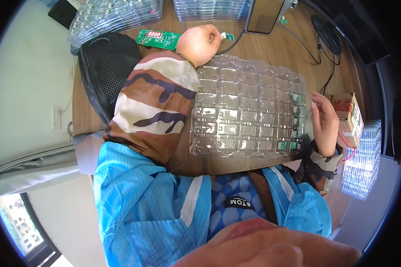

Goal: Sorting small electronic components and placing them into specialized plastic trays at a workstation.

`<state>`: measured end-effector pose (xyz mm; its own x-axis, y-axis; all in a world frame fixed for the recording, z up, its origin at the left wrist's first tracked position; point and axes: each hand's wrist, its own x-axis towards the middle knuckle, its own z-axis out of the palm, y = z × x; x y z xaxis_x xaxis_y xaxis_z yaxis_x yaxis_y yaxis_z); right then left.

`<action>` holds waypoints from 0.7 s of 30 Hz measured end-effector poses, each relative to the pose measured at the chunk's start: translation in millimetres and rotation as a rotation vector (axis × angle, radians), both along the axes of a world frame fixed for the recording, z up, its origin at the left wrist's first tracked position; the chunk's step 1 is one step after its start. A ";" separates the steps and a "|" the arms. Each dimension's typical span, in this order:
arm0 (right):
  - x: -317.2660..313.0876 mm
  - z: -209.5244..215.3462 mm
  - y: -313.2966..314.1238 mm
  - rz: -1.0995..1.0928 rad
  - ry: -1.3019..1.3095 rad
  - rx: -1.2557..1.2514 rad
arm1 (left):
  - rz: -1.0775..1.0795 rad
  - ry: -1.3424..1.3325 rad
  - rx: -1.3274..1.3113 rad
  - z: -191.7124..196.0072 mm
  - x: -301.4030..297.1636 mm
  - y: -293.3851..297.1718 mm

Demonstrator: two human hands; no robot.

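Observation:
My left hand (199, 43) reaches to the far side of the table and pinches a small green circuit board (227, 36) joined to a black cable (239, 37). A clear plastic blister tray (236, 111) with many pockets lies in front of me. Several small green boards (297, 120) sit in its right-hand column. My right hand (326, 122) rests at the tray's right edge, fingers apart, holding nothing. A larger green board with a red display (157, 38) lies just left of my left hand.
Stacks of clear trays stand at the back left (116, 15), back centre (209, 9) and right (363, 160). A black mesh bag (107, 66) lies left. A small cardboard box (349, 118) sits by my right hand. A dark phone-like device (263, 15) and cables (318, 49) lie behind.

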<state>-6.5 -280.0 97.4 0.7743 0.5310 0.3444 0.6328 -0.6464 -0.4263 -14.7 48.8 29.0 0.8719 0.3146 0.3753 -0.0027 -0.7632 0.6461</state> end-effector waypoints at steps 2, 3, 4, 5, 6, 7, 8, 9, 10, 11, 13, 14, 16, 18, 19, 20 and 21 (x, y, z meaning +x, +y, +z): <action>-0.8 -12.9 -4.0 -0.015 -0.043 0.021 | -0.026 0.011 -0.021 -2.1 4.9 -1.3; 2.3 -19.1 -3.6 0.012 -0.078 0.072 | -0.021 0.023 0.007 -3.5 6.5 -0.7; 6.2 -23.2 -2.9 0.035 -0.113 0.121 | -0.016 -0.039 0.053 -8.6 8.5 3.4; 6.4 -22.5 0.1 0.018 -0.150 0.124 | -0.035 -0.026 0.013 -6.7 8.0 5.2; 11.0 -24.9 0.4 0.041 -0.150 0.188 | -0.056 -0.010 -0.023 -4.8 8.0 6.0; 13.0 -27.9 -1.1 0.052 -0.125 0.248 | -0.058 -0.027 0.001 -8.0 6.4 6.8; 19.2 -34.4 -2.0 0.046 -0.101 0.312 | -0.064 -0.050 0.026 -11.3 8.6 10.3; 23.2 -39.7 -4.3 0.041 -0.080 0.346 | -0.071 -0.039 0.001 -12.4 10.2 10.8; 24.8 -43.4 -7.9 0.037 -0.060 0.380 | -0.077 -0.027 -0.024 -13.5 13.6 9.6; 25.2 -44.0 -6.7 0.022 -0.059 0.377 | -0.077 -0.027 -0.052 -13.8 12.0 12.8; 24.2 -44.1 -5.4 0.045 0.029 0.383 | -0.073 -0.012 -0.087 -12.8 11.2 15.6; 24.1 -45.3 -5.1 0.038 0.031 0.380 | -0.080 -0.008 -0.089 -12.8 11.9 15.0; 24.1 -46.6 -4.9 0.021 0.012 0.376 | -0.084 -0.015 -0.082 -12.1 12.3 14.5; 24.4 -46.9 -5.0 0.031 -0.014 0.338 | -0.088 -0.007 -0.079 -14.0 12.6 15.6; 24.6 -47.3 -4.5 0.045 -0.042 0.301 | -0.088 -0.017 -0.069 -15.2 12.2 16.5; 25.2 -47.6 -4.3 0.048 -0.040 0.303 | -0.087 -0.030 -0.055 -14.9 12.2 17.4; 25.6 -48.0 -4.3 0.057 -0.046 0.291 | -0.082 -0.028 -0.052 -14.8 11.9 17.6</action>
